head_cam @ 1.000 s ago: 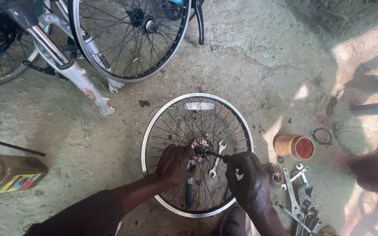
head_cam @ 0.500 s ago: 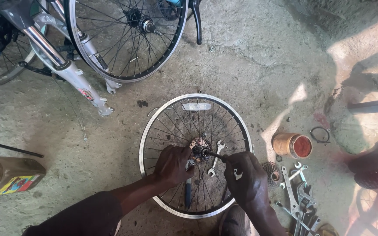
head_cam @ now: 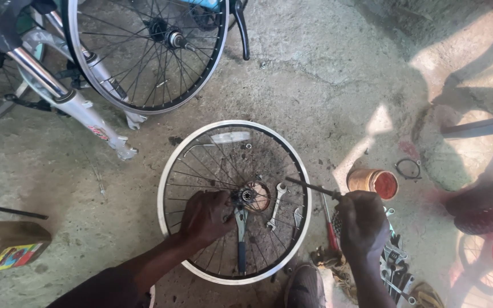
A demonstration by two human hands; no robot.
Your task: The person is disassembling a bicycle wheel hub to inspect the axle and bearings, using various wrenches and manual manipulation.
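A: While the left hand (head_cam: 205, 219) lies closed over the spokes beside the hub (head_cam: 250, 198), it pins the bicycle wheel (head_cam: 234, 201), which lies flat on the concrete floor (head_cam: 315, 74). Whether its fingers actually clamp a spoke or only press down, I cannot tell.

B: Noted. Right hand (head_cam: 363, 223)?

A: Fist closed on a thin dark rod (head_cam: 310, 186), tip angled toward the hub, hand itself outside the rim on the right. A blue-handled tool (head_cam: 241, 242) sits on the axle, handle pointing toward the wearer. A loose wrench (head_cam: 275, 206) lies across the spokes just beside the hub.

B: Judgement on technique?

A: Keep the left hand's weight near the hub so the wheel does not rock, and bring the rod in low along the spokes, not across them. The loose wrench lies near that path, so it could snag.

B: Margins?

A: Tight on the right: an open tin with red contents (head_cam: 373, 183) stands near the rim, a red-handled tool (head_cam: 330, 228) and a pile of spanners (head_cam: 394, 259) crowd the right hand. Above, an upright wheel (head_cam: 144, 51) and a silver fork (head_cam: 69, 102) stand near the top-left of the rim. A bottle (head_cam: 7, 246) lies far left. The floor up and to the right looks the roomiest.
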